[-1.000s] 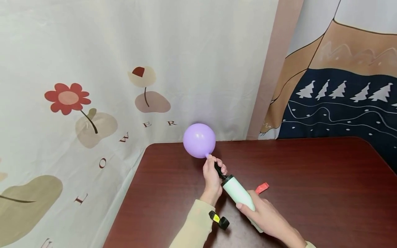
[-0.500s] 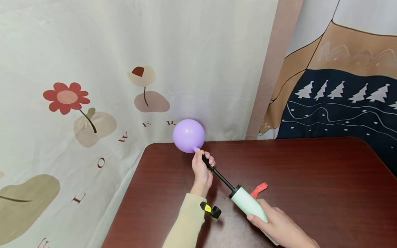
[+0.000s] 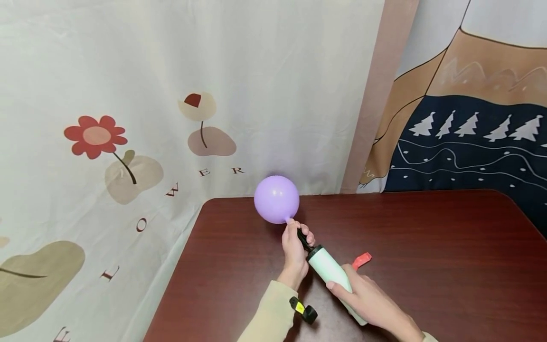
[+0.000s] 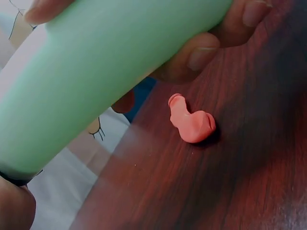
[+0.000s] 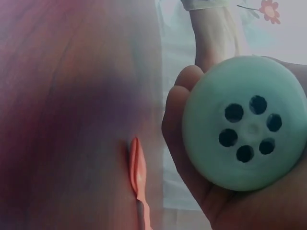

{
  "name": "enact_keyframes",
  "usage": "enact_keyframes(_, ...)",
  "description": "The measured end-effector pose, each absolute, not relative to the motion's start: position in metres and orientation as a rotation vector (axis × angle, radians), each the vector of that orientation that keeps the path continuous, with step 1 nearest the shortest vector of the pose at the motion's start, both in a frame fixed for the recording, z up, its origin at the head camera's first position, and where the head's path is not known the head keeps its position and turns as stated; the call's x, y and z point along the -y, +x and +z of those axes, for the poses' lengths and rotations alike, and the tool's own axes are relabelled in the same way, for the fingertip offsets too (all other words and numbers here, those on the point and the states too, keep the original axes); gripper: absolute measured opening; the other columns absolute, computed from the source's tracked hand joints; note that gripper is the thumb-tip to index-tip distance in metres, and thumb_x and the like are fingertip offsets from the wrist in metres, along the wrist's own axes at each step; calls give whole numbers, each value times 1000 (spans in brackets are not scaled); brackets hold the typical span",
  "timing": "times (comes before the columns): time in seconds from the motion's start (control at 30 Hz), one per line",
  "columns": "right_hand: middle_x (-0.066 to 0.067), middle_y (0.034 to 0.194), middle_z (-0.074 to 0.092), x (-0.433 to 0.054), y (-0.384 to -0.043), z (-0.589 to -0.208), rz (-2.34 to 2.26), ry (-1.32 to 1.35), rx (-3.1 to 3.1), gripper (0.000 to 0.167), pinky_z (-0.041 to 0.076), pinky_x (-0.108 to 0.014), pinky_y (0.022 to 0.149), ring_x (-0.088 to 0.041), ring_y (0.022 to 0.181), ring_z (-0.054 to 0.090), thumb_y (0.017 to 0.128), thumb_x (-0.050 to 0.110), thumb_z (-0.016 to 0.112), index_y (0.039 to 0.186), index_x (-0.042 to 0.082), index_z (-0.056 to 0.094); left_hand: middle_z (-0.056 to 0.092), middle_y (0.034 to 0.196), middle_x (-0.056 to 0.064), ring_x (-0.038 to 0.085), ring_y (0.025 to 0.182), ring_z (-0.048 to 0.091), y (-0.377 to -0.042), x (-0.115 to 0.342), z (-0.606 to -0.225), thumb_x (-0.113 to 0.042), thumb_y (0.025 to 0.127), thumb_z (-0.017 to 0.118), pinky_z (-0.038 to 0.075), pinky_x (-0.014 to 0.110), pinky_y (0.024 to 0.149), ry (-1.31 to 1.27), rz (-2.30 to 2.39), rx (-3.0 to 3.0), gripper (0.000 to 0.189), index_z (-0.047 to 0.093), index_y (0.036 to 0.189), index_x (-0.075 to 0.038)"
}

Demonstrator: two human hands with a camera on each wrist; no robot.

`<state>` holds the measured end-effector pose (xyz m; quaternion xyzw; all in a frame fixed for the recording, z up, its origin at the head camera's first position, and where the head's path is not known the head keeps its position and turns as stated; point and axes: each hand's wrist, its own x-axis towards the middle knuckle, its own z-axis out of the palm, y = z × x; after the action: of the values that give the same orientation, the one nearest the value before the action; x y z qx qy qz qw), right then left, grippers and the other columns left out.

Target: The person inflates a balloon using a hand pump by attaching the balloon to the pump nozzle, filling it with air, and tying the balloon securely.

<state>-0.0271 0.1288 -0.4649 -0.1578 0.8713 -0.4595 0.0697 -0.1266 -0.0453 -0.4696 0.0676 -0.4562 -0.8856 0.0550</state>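
A round, inflated purple balloon (image 3: 277, 199) sits at the far end of a mint-green hand pump (image 3: 331, 270). My left hand (image 3: 296, 244) grips the pump's black end (image 3: 304, 240), thumb at the balloon's neck. Around the green barrel my right hand (image 3: 372, 297) is wrapped; in the left wrist view its fingertips (image 4: 201, 58) curl under the barrel (image 4: 105, 72). The right wrist view shows the pump's round end cap (image 5: 249, 124) with several holes. The barrel stands close against the black end, the rod hidden inside.
A limp red balloon (image 3: 362, 260) lies on the dark wooden table (image 3: 427, 237) just beyond the right hand. A black strap device with a yellow patch (image 3: 300, 308) is on the left wrist. Printed curtains (image 3: 278, 95) hang behind the table's back edge.
The barrel was drawn back, baring the black rod, half a second ago; now it is pushed up to the black end again. Both hands and the purple balloon shifted left, then back right.
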Motion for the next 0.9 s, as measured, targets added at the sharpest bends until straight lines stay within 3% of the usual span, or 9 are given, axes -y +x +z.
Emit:
enact_keyframes(0.4, 6, 101, 63, -144, -20, -458, -1267, -359, -2557, 51, 46, -27, 67, -6, 81, 56, 100, 52, 63, 135, 15, 58, 47, 68, -1, 8, 49, 44, -155, 74, -448, -28, 114, 37, 37, 19, 46, 233, -2624, 1283, 40, 46, 79, -11)
enact_keyframes(0.6, 7, 98, 61, -156, -11, -462, -1218, -381, -2550, 48, 46, -29, 70, -5, 83, 54, 99, 52, 65, 131, 16, 56, 47, 70, -1, 9, 51, 44, -160, 85, -445, -32, 115, 36, 35, 19, 48, 211, -2595, 1277, 39, 45, 81, -14)
enact_keyframes(0.9, 6, 90, 59, -144, -18, -472, -1274, -412, -2550, 49, 46, -26, 64, -3, 74, 53, 102, 47, 63, 131, 8, 54, 49, 70, -1, 8, 51, 46, -142, 57, -457, -29, 114, 38, 39, 19, 48, 250, -2665, 1384, 37, 47, 82, -13)
